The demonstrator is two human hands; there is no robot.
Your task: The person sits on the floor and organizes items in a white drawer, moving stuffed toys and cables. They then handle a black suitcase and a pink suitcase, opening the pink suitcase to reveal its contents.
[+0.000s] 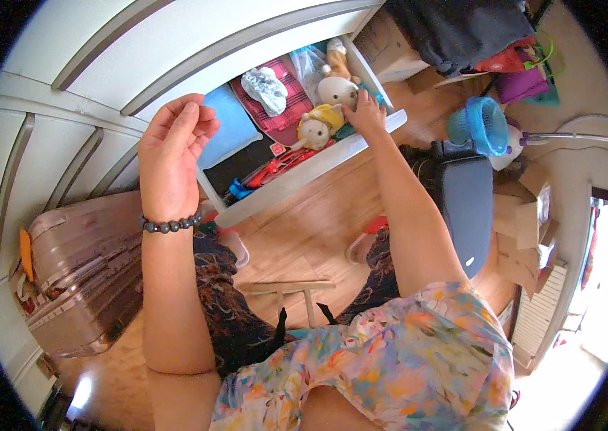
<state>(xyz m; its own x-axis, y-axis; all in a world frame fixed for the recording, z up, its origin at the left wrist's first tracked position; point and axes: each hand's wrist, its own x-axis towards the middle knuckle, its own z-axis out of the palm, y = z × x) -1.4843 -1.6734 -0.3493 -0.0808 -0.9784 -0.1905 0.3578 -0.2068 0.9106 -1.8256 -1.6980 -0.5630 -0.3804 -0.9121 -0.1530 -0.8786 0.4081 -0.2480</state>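
My left hand [177, 140], with a dark bead bracelet [171, 225] on its wrist, is raised left of an open white drawer [311, 178]. Its fingers are loosely bent and apart, with nothing visible in them. At the drawer's right side, my right hand [367, 115] reaches in with fingers spread, its thumb side against a cream plush toy [338, 92]. Another plush toy [314, 133] with yellow clothing lies nearer the front. Behind them is a brown-and-white plush toy [336, 63]. Folded red plaid cloth [288, 82], a whitish bundle [264, 91] and blue cloth [228, 126] fill the left part.
Red cords [280, 169] lie along the drawer's front. A brownish hard suitcase [92, 269] stands at left. To the right are a dark padded seat [466, 208], a blue basket [487, 126] and an open cardboard box [527, 233]. A wooden piece [286, 286] shows between my legs.
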